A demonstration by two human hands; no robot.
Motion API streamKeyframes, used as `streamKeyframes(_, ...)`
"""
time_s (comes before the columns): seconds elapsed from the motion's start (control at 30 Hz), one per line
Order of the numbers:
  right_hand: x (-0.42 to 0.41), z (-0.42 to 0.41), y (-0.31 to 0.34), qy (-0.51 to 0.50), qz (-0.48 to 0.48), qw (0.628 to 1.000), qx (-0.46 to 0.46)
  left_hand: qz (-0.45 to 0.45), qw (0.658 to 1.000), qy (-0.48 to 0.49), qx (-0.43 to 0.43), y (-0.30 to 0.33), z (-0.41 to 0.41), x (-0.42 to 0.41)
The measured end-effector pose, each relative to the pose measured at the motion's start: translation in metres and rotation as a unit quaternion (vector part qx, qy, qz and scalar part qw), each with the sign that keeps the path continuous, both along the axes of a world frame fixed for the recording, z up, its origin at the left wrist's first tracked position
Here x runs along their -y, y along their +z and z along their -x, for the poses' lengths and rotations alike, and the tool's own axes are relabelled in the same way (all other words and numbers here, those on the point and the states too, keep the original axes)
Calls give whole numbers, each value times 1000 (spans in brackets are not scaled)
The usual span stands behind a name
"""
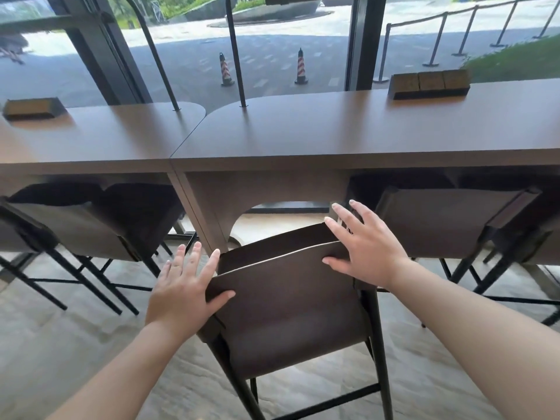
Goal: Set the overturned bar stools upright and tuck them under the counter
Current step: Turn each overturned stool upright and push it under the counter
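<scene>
I have the stool (288,298) upright, its backrest between my hands. Left hand (181,286) and right hand (363,250) both lie flat, fingers spread, thumbs on the back's near face, gripping nothing. The desk (303,131) lies beyond my fingertips; the desk's leg panel sits just ahead-left, so I judge the push must go straight forward into the arch.
</scene>
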State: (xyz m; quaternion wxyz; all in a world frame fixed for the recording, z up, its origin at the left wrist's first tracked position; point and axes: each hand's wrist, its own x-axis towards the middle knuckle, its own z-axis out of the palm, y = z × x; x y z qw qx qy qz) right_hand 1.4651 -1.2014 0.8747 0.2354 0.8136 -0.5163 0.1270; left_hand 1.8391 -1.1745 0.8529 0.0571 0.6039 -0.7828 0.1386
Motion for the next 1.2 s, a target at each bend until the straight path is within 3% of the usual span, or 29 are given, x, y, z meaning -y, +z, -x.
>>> streamKeyframes(0.7,160,11,11,1,-15,999,31,14,1000,-11,6,18,18,146)
streamKeyframes(1.2,239,56,0,49,-89,992,69,16,999,37,5,14,68,176)
